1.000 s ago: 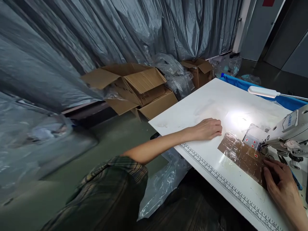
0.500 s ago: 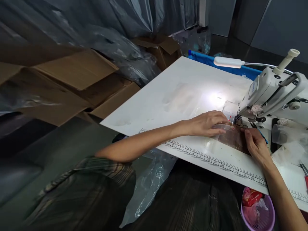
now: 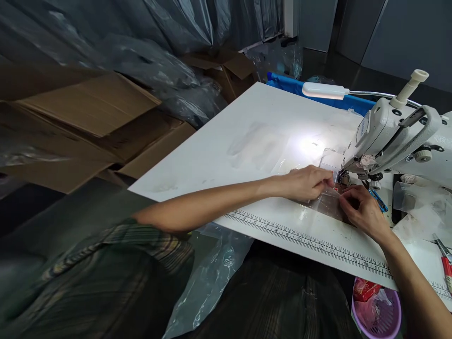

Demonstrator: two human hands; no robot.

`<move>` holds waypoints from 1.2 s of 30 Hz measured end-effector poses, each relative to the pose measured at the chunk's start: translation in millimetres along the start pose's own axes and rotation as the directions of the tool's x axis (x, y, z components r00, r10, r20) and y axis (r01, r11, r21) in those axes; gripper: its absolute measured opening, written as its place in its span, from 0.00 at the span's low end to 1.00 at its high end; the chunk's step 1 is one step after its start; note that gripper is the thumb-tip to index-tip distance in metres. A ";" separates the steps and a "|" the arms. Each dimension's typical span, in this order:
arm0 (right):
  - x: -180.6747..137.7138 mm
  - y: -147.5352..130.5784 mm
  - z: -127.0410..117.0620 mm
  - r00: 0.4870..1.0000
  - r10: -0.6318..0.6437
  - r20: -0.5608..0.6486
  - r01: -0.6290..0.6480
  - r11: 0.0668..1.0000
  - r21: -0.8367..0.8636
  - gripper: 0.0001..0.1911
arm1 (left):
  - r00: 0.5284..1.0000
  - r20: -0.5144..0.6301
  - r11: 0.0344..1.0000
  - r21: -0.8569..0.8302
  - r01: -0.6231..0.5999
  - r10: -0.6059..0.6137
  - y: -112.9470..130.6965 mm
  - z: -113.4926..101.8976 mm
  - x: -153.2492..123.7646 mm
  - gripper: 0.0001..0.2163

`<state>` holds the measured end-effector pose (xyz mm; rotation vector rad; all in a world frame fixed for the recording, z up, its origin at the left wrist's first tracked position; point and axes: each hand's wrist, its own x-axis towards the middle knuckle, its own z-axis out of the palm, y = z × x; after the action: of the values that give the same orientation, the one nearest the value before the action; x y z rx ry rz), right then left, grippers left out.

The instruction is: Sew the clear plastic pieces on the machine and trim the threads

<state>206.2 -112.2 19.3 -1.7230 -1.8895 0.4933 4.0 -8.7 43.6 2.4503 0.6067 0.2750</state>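
Note:
A piece of thin, see-through brownish sheet (image 3: pixel 326 207), sheer fabric or film, lies on the white table (image 3: pixel 197 169) just in front of the sewing machine (image 3: pixel 381 132). My left hand (image 3: pixel 309 183) is closed, thumb and forefinger pinching the sheet's upper edge left of the needle area. On the other side, my right hand (image 3: pixel 365 212) pinches the edge between thumb and fingertips, close to the presser foot (image 3: pixel 338 176). Small red marks show near the foot. Fingers partly cover the sheet's edge.
A lit lamp (image 3: pixel 325 90) hangs over the table. Blue-handled snips (image 3: pixel 379 201) lie behind my right hand. White scraps (image 3: pixel 420 212) and a red-handled tool (image 3: pixel 445 268) are at right. A purple basket (image 3: pixel 397 306) stands below; cardboard boxes (image 3: pixel 92 103) are at left.
My left hand has gone from lying fairly flat on the sheet to pinching its edge. My right hand has moved left, closer to it. The camera view has shifted slightly.

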 end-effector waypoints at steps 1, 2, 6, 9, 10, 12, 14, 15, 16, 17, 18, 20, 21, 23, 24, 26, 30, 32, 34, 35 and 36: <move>2.5 -1.6 -1.1 0.999 0.037 0.016 -0.037 0.999 -0.019 0.12 | 1.000 0.026 1.000 0.008 0.015 -0.016 -3.5 -7.2 4.1 0.14; 5.0 -3.1 -1.8 0.997 0.078 0.022 -0.077 0.996 -0.046 0.10 | 0.999 0.026 0.998 0.052 0.032 -0.033 -7.9 -13.8 8.5 0.14; 12.0 -5.6 0.2 0.987 0.158 -0.016 -0.159 0.979 -0.124 0.08 | 0.964 -0.264 0.904 0.417 0.094 0.021 -28.0 -25.6 21.6 0.18; 11.5 -5.4 4.3 0.985 0.166 -0.054 -0.171 0.977 -0.124 0.08 | 0.899 -0.342 0.876 0.474 -0.087 0.274 -34.2 -13.6 18.3 0.15; 10.5 -5.5 5.6 0.984 0.166 -0.065 -0.173 0.977 -0.121 0.08 | 0.885 -0.298 0.877 0.434 -0.208 0.358 -33.9 -6.8 15.2 0.14; 7.8 -6.3 8.0 0.982 0.161 -0.097 -0.172 0.978 -0.119 0.09 | 0.851 -0.183 0.851 0.307 -0.426 0.493 -32.0 7.8 8.6 0.10; 4.7 -8.0 10.2 0.980 0.146 -0.136 -0.164 0.978 -0.129 0.10 | 0.823 -0.107 0.818 0.236 -0.524 0.558 -31.0 19.3 4.3 0.11; 3.0 -8.9 11.3 0.979 0.137 -0.154 -0.158 0.978 -0.133 0.10 | 0.822 -0.093 0.814 0.241 -0.529 0.562 -31.7 22.8 3.3 0.13; 1.4 -9.8 12.4 0.978 0.128 -0.165 -0.151 0.979 -0.134 0.11 | 0.828 -0.088 0.815 0.261 -0.518 0.554 -33.2 24.7 3.2 0.16; -0.2 -10.5 13.6 0.978 0.122 -0.170 -0.145 0.981 -0.131 0.11 | 0.836 -0.080 0.817 0.282 -0.503 0.542 -35.4 25.1 3.5 0.18; -1.7 -10.9 14.7 0.978 0.116 -0.174 -0.139 0.983 -0.124 0.12 | 0.845 -0.070 0.820 0.298 -0.489 0.530 -37.9 24.4 4.1 0.19; -4.4 -11.1 16.9 0.978 0.102 -0.182 -0.123 0.986 -0.112 0.12 | 0.855 -0.067 0.825 0.311 -0.473 0.515 -42.3 21.3 5.0 0.18; -5.6 -11.1 17.9 0.978 0.092 -0.188 -0.114 0.987 -0.109 0.13 | 0.859 -0.078 0.830 0.315 -0.460 0.506 -43.5 19.9 5.1 0.18; -7.8 -11.0 20.3 0.977 0.069 -0.200 -0.092 0.990 -0.109 0.13 | 0.875 -0.133 0.854 0.326 -0.405 0.466 -42.4 18.9 4.4 0.16; -8.7 -11.2 21.7 0.977 0.056 -0.207 -0.079 0.991 -0.107 0.13 | 0.882 -0.172 0.869 0.332 -0.368 0.440 -40.1 19.7 3.7 0.15; -10.2 -12.5 24.5 0.976 0.028 -0.217 -0.051 0.994 -0.100 0.13 | 0.882 -0.232 0.883 0.340 -0.322 0.411 -32.8 23.7 2.3 0.14; -10.0 -15.9 21.8 0.982 -0.030 -0.185 0.015 0.997 -0.081 0.12 | 0.880 -0.176 0.863 0.350 -0.363 0.442 -19.7 36.0 2.1 0.13; -7.2 -15.4 11.6 0.993 -0.067 -0.099 0.065 0.998 -0.023 0.12 | 0.897 -0.118 0.863 0.349 -0.365 0.427 -19.4 40.3 3.3 0.12; -2.9 -12.3 -3.0 0.997 -0.080 0.009 0.079 0.995 0.052 0.13 | 0.910 -0.081 0.866 0.349 -0.357 0.407 -22.8 42.1 4.4 0.10; -0.6 -9.7 -10.2 0.997 -0.055 0.053 0.052 0.996 0.068 0.14 | 0.913 -0.071 0.868 0.349 -0.354 0.402 -25.0 42.3 4.6 0.10; 1.5 -6.6 -16.3 0.997 -0.011 0.078 0.007 0.998 0.061 0.15 | 0.914 -0.067 0.868 0.346 -0.355 0.401 -27.0 42.2 4.6 0.11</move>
<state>210.8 -112.8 36.3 -1.6779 -1.9156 0.6163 12.1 -8.2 -6.1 2.8871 0.2277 0.5428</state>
